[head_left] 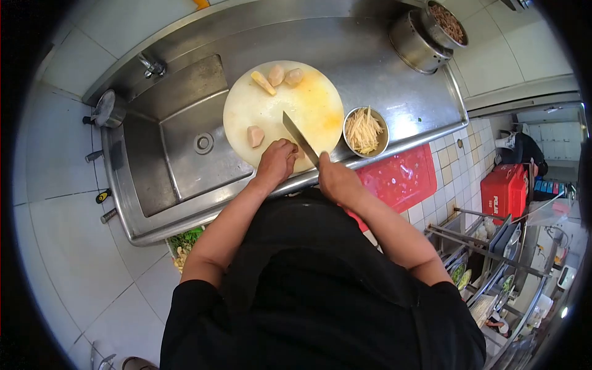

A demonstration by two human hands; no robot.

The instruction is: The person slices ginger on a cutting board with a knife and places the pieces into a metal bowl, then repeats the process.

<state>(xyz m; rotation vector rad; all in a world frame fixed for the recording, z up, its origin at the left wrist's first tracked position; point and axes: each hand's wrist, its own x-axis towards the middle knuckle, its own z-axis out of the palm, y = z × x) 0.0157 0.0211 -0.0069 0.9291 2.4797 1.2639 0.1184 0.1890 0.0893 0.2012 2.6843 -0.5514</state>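
Note:
On the round white cutting board [246, 102], my right hand [339, 180] grips the handle of a kitchen knife [298, 135], its blade angled up and left across the board. My left hand [279, 161] is closed at the board's near edge, fingers curled over a pale peeled root piece [300, 154] beside the blade; most of that piece is hidden. A loose peeled root chunk [255, 136] lies left of the knife. Several more peeled pieces [276, 75] sit at the board's far side. A metal bowl [383, 143] of pale thin strips [364, 131] stands to the right.
The board partly overhangs a steel sink [179, 154] with a tap [151, 65]. Metal pots [419, 46] stand at the counter's far right. Below the counter edge are a red surface [401, 179] and leafy greens [185, 239]. Shelving and a red cooler box [504, 190] are at right.

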